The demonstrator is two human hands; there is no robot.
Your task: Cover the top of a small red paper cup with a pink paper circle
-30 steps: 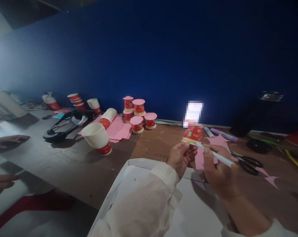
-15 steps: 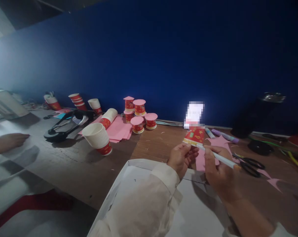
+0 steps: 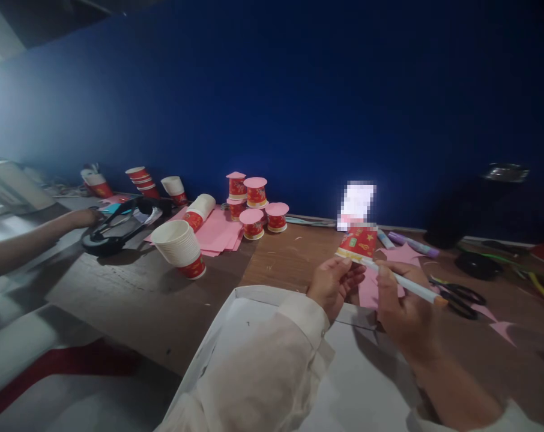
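**Red cup pinched, marker at its rim**

Nearest, under the white sleeves: a white cardboard box (image 3: pixel 254 318). Just past its far edge, left hand (image 3: pixel 337 285) curled shut, pinching a red paper cup (image 3: pixel 359 242) by its lower rim, clear of the wooden table (image 3: pixel 290 258). Right hand (image 3: pixel 402 306) closed round a white marker (image 3: pixel 409 287), tip at the cup's rim. Behind, pink paper cut-outs (image 3: pixel 404 255) and black scissors (image 3: pixel 461 298). Further left, a leaning stack of white cups (image 3: pixel 177 243). Beyond, pink-lidded red cups (image 3: pixel 258 207), and a co-worker's arm (image 3: pixel 33 246) stretched along the far left.

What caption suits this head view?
Left hand holds a red paper cup; right hand holds a pen at its rim.
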